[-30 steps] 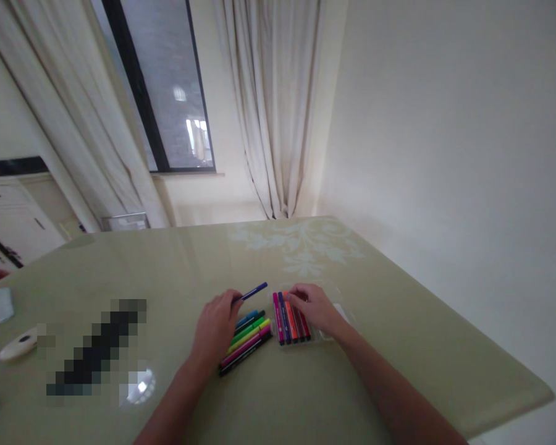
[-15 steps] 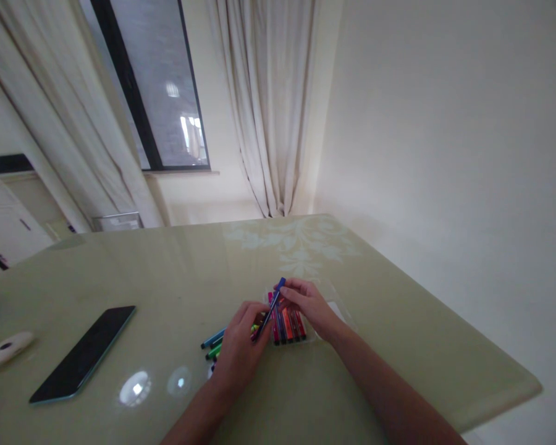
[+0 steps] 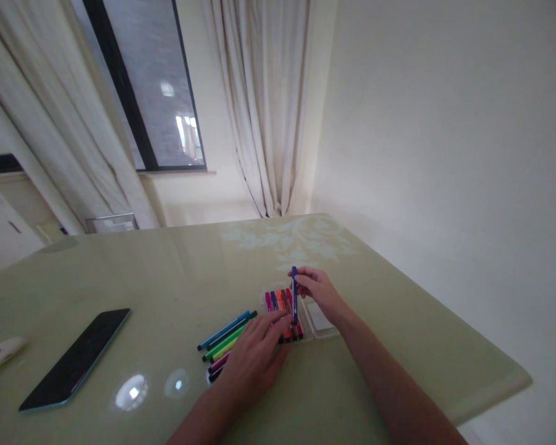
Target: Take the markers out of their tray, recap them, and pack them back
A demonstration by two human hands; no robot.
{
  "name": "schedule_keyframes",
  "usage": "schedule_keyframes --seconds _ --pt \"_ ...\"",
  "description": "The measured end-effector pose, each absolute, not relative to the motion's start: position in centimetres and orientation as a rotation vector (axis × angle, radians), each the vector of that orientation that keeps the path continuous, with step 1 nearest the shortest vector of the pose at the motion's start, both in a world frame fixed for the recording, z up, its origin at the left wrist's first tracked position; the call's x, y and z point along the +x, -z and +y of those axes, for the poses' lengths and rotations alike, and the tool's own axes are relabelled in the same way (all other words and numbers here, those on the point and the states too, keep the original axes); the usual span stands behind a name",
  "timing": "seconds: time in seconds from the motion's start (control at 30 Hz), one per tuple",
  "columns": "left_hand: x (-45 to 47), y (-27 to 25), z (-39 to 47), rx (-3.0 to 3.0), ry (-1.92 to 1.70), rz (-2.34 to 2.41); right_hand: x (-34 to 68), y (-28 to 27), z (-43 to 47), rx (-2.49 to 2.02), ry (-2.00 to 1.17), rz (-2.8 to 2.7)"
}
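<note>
A blue felt-tip pen stands nearly upright over the clear plastic case, its upper end pinched between the thumb and fingers of my right hand. Red, orange, purple and brown felt-tip pens lie side by side in the case. My left hand is open, fingers stretched over the near part of those pens, fingertips close to the blue pen's lower end; whether they touch it I cannot tell. Left of this hand, loose blue, green, yellow and pink felt-tip pens lie on the table, partly hidden by it.
The case's lid lies open on the right, under my right wrist. A dark phone or tablet and a whitish oval object rest on the left of the glossy table. A wall rises on the right.
My right hand has moved right with the blue pen, turning it from slanted to nearly upright. My left hand has let go of the pen's lower end and spread over the case.
</note>
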State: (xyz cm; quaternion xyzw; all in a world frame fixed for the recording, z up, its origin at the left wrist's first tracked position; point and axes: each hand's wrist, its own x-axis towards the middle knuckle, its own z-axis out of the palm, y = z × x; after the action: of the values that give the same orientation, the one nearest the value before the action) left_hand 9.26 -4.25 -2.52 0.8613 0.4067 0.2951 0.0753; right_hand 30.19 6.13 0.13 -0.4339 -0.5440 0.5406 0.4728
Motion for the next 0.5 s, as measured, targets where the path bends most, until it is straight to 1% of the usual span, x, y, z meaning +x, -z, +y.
schedule_keyframes --seconds 0.07,0.17,0.23,0.37,0.5 --pt "9.6 2.3 -4.5 2.662 -0.710 1.157 31.6 -0.2 6.8 -1.198 -1.264 -1.409" --pt "10.0 1.9 -4.6 2.703 -0.536 1.109 32.5 0.0 7.1 -1.335 -1.256 -1.492" --pt "10.0 1.9 -4.6 2.719 -0.482 1.109 32.3 0.5 7.0 -1.376 -1.239 -1.532" --pt "10.1 2.2 -4.8 2.774 -0.423 1.083 31.6 1.3 7.1 -1.439 -1.109 -1.604" --pt "10.2 2.5 -4.9 2.794 -0.377 1.106 31.8 1.1 7.2 -1.477 -1.105 -1.621"
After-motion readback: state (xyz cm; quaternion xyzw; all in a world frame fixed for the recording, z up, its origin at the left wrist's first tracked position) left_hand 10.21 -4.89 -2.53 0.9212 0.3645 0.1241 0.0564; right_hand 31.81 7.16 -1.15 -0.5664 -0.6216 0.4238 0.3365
